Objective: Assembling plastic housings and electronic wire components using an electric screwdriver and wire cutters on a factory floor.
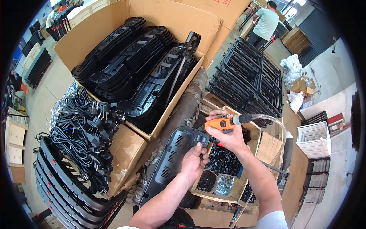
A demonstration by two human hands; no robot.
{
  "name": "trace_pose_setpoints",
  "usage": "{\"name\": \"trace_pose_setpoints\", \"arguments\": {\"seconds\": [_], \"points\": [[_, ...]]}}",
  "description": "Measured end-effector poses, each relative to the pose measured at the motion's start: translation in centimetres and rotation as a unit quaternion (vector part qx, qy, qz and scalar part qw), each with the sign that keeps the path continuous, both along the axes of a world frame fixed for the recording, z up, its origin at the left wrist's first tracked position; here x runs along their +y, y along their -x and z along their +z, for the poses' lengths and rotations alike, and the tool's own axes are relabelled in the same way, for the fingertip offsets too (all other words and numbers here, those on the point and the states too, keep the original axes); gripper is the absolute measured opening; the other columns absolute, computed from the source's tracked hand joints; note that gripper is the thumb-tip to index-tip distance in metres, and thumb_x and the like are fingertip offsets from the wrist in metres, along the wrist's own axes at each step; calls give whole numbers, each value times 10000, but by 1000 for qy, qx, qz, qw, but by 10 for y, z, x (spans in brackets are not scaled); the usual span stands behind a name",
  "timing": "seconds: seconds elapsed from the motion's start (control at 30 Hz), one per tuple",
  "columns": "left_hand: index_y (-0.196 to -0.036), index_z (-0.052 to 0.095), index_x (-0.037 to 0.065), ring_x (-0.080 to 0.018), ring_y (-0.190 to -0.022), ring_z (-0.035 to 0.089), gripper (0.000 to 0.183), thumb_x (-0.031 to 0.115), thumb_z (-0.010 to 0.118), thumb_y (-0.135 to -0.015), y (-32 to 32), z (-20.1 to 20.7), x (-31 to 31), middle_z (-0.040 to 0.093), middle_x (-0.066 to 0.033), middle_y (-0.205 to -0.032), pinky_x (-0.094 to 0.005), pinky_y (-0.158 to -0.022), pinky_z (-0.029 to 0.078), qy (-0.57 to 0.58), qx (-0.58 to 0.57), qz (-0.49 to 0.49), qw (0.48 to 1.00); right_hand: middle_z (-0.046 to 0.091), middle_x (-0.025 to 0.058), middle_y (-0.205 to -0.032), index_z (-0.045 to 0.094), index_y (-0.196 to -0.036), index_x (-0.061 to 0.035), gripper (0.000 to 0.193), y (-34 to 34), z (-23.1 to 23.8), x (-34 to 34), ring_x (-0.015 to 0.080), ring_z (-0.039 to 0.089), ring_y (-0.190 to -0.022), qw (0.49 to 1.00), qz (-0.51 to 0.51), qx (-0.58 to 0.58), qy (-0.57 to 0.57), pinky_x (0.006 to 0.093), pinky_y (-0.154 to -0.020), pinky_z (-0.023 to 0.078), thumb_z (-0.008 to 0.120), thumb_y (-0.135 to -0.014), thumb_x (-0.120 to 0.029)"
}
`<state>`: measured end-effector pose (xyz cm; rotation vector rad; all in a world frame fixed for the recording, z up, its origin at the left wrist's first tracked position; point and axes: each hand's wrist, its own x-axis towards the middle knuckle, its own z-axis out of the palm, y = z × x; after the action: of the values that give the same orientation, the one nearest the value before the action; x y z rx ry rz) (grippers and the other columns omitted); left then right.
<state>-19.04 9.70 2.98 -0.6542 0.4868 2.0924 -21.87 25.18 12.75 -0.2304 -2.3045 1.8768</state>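
A long black plastic cover [173,152] with rows of vent slots lies slanted in front of me. My left hand [195,162] grips its right end, with the thumb on top and the fingers curled at the edge. Just above that end, my right hand [230,137] is wrapped round an orange air screwdriver [219,124]. From the tool's black fitting a clear hose [272,119] curves off to the right. My right hand hides the tool's working tip.
Under my right arm, a cardboard parts box [200,192] holds black knobs [223,160] and silver screws [225,185]. A large carton [183,89] of black housings stands at the upper left. Coiled power cords [82,129] and stacked black covers [68,194] lie left. Black frames [244,76] stand beyond; people work farther off.
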Motion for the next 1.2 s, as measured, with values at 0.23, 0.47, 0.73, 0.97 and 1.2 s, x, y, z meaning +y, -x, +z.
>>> {"name": "trace_pose_setpoints", "arguments": {"seconds": [0.23,0.47,0.73,0.97,1.2], "points": [[-1157,652,19,-123,-788,659,197,197,609,-1082,10,6,-4,671,-38,-929,-247,-706,601,19,47,41,998,729,48,-1025,705,-1087,-21,282,12,-10,-7,132,699,-961,993,38,8,-107,311,-874,566,815,-838,-93],[-1215,658,7,-143,-827,649,203,150,589,-1088,11,6,-12,664,-31,-945,-283,-754,602,67,68,32,995,729,48,-1025,707,-1048,-23,259,12,-6,-10,120,685,-940,998,26,-14,-54,305,-863,560,824,-830,-100],[-1169,676,42,-137,-779,624,256,275,629,-1076,11,7,-15,655,-9,-900,-271,-697,564,64,7,37,997,731,48,-1047,706,-1044,-23,256,14,-13,-10,132,686,-958,999,21,-19,-33,312,-877,563,831,-828,-79],[-1123,680,60,-130,-758,610,261,312,635,-1069,15,6,-12,639,13,-865,-264,-689,554,63,-44,64,995,712,102,-1169,622,-1273,12,480,0,4,-24,169,686,-1097,1000,-11,-14,-4,327,-961,569,837,-847,-49],[-1098,688,60,-130,-801,605,241,294,636,-1067,26,-6,-26,644,6,-892,-255,-725,552,-44,-120,174,976,716,194,-1220,571,-1312,33,515,-27,37,-49,244,685,-1182,999,19,-21,20,406,-1054,558,798,-852,-15]]}}
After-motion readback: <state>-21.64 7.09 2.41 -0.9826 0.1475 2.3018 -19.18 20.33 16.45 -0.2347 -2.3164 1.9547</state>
